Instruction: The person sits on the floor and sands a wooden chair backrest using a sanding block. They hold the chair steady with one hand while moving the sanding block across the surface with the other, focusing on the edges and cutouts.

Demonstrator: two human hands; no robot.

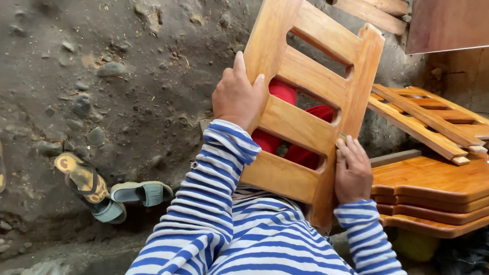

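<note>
I hold a slatted wooden frame [309, 89], like a chair back with several cross slats, tilted up in front of me. My left hand [238, 96] grips its left rail near the upper part. My right hand [352, 171] grips the right rail low down. Both arms wear blue and white striped sleeves. Something red [281, 138] shows through the gaps between the slats.
A stack of shaped wooden boards [442, 191] lies at the right, with another slatted frame [433, 122] leaning on top. A flat wooden panel [455, 12] stands at the upper right. Sandals [82, 176] and green slippers [141, 193] lie on the dirt ground at the left.
</note>
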